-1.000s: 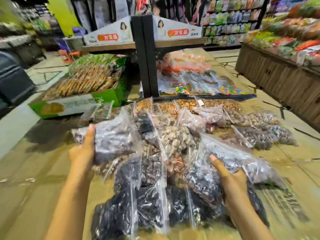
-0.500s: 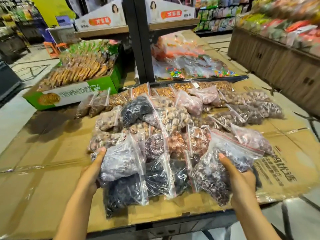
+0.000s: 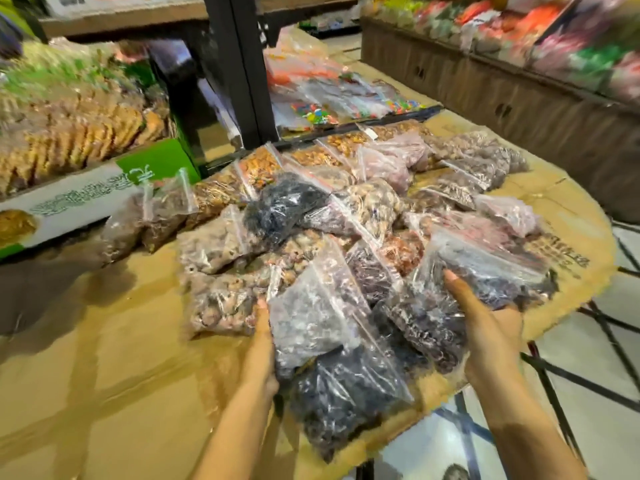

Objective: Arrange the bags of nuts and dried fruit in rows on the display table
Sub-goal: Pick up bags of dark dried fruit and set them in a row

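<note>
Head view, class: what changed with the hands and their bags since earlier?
The left hand lowered its clear plastic bag of dark dried fruit from above the pile onto the near row; the right hand lowered its similar bag. Both keep gripping. Far rows unchanged.

Outstretched and curled: left hand; right hand

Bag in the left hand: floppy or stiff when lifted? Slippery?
Probably floppy: the bag in the left hand is thin clear film, creased around loose lumpy pieces. Likely slippery: the film is glossy. Fairly heavy for its size, I'd guess, since it looks full.
</note>
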The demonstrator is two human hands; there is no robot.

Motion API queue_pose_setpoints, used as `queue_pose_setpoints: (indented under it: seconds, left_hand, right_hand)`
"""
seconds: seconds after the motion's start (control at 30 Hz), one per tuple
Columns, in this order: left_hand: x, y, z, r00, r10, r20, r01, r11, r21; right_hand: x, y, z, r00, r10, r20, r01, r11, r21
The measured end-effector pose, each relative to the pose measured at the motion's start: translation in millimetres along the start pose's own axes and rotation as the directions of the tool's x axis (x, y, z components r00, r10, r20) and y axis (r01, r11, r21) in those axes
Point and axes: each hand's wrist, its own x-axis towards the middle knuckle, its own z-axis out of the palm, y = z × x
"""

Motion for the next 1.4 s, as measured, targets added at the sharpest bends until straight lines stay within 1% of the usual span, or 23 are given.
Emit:
queue_pose_setpoints:
  seconds: [0.07, 0.17, 0.3, 0.4, 0.5, 0.57, 0.67, 0.7, 0.77, 0.87, 0.93, 1.0, 1.03, 1.07, 1.1, 1.13, 1.17, 1.2, 1.23, 1.27, 1.3, 1.33, 1.4]
  left_hand:
    - [0.3, -4.3, -4.5, 1.000, -0.019, -0.020, 0.018, 0.999, -0.039]
    - [11.3, -10.1, -20.4, 0.991, -0.135, -0.003, 0.134, 0.988, -0.078]
    - [10.0, -15.3, -38.5, 0.947, -0.281, -0.156, 0.274, 0.960, -0.061]
    - [19.9, -15.3, -47.6, 0.954, -0.221, -0.204, 0.227, 0.974, 0.005]
    - [59.9, -26.3, -70.5, 0.966, -0.167, -0.197, 0.196, 0.972, 0.134]
    - [79.1, -30.5, -81.9, 0.981, -0.107, -0.165, 0.137, 0.973, 0.187]
    - [48.8, -7.3, -62.8, 0.988, -0.018, -0.156, 0.071, 0.938, 0.338]
    - [29.3, 4.2, -53.6, 0.991, 0.028, -0.134, 0.032, 0.906, 0.422]
    - [-0.4, 17.2, -42.3, 0.992, 0.061, -0.114, 0.028, 0.759, 0.651]
    - [-16.6, 24.0, -43.3, 0.990, 0.082, -0.117, 0.071, 0.426, 0.902]
    - [-14.8, 25.8, -52.8, 0.981, 0.137, -0.138, 0.098, 0.264, 0.960]
    - [-19.4, 34.2, -57.6, 0.939, 0.326, -0.109, 0.073, 0.123, 0.990]
    - [-25.6, 40.0, -56.9, 0.901, 0.429, -0.067, 0.026, 0.101, 0.995]
    - [-31.4, 45.4, -54.9, 0.857, 0.516, -0.002, -0.086, 0.147, 0.985]
    - [-37.2, 51.2, -50.0, 0.832, 0.553, 0.052, -0.227, 0.253, 0.940]
    - [-44.7, 57.2, -44.4, 0.827, 0.551, 0.106, -0.372, 0.396, 0.839]
    - [-48.7, 60.4, -39.5, 0.848, 0.508, 0.152, -0.458, 0.557, 0.694]
    - [-51.0, 61.2, -35.0, 0.875, 0.442, 0.199, -0.476, 0.702, 0.529]
    - [-51.5, 58.3, -33.7, 0.906, 0.352, 0.237, -0.420, 0.821, 0.387]
    - [-54.7, 54.6, -33.2, 0.926, 0.251, 0.281, -0.326, 0.907, 0.266]
    - [-56.8, 50.0, -35.7, 0.927, 0.183, 0.328, -0.241, 0.960, 0.145]
    - [-59.6, 45.5, -38.7, 0.921, 0.149, 0.360, -0.166, 0.986, 0.015]
    - [-60.8, 36.8, -51.3, 0.928, 0.156, 0.337, -0.123, 0.986, -0.117]
  right_hand:
    - [-17.1, 1.5, 3.1, 0.999, -0.036, -0.023, 0.037, 0.999, 0.033]
    - [-24.9, 10.5, 5.8, 0.999, -0.052, -0.014, 0.053, 0.997, 0.053]
    - [-22.7, 17.8, 4.9, 0.997, -0.075, -0.036, 0.076, 0.996, 0.045]
    - [-14.0, 18.7, 0.7, 0.996, -0.081, -0.032, 0.082, 0.996, 0.038]
    - [-11.3, 12.2, 3.0, 0.997, -0.082, -0.011, 0.082, 0.997, 0.014]
    - [-9.5, 8.4, 5.9, 0.997, -0.072, 0.006, 0.072, 0.997, -0.009]
    - [-2.9, 6.8, 13.3, 0.996, -0.067, 0.051, 0.068, 0.998, -0.018]
    - [-3.1, 5.8, 16.8, 0.995, -0.070, 0.074, 0.072, 0.997, -0.026]
    - [-6.8, 4.1, 23.5, 0.989, -0.092, 0.113, 0.096, 0.995, -0.037]
    - [-8.9, 7.0, 29.2, 0.984, -0.115, 0.136, 0.125, 0.989, -0.074]
    - [-11.4, 7.3, 31.3, 0.982, -0.112, 0.150, 0.127, 0.987, -0.094]
    - [-15.9, 9.9, 34.2, 0.984, -0.098, 0.146, 0.108, 0.993, -0.057]
    - [-18.7, 11.0, 35.5, 0.984, -0.081, 0.156, 0.085, 0.996, -0.024]
    - [-22.9, 11.3, 36.2, 0.982, -0.049, 0.183, 0.047, 0.999, 0.014]
    - [-30.0, 9.2, 37.9, 0.973, -0.015, 0.228, 0.003, 0.999, 0.052]
    - [-37.7, 8.2, 41.5, 0.959, 0.025, 0.282, -0.049, 0.996, 0.080]
    - [-45.4, 8.5, 46.1, 0.933, 0.061, 0.354, -0.101, 0.990, 0.097]
    - [-56.2, 8.4, 52.4, 0.899, 0.084, 0.429, -0.146, 0.983, 0.115]
    - [-68.3, 10.2, 60.0, 0.864, 0.095, 0.494, -0.184, 0.974, 0.134]
    - [-80.4, 14.6, 69.6, 0.836, 0.110, 0.537, -0.218, 0.966, 0.142]
    - [-90.6, 22.2, 79.4, 0.830, 0.120, 0.545, -0.229, 0.964, 0.137]
    - [-98.9, 30.4, 87.5, 0.843, 0.125, 0.523, -0.213, 0.971, 0.110]
    - [-109.2, 41.4, 94.5, 0.884, 0.043, 0.466, -0.049, 0.999, 0.001]
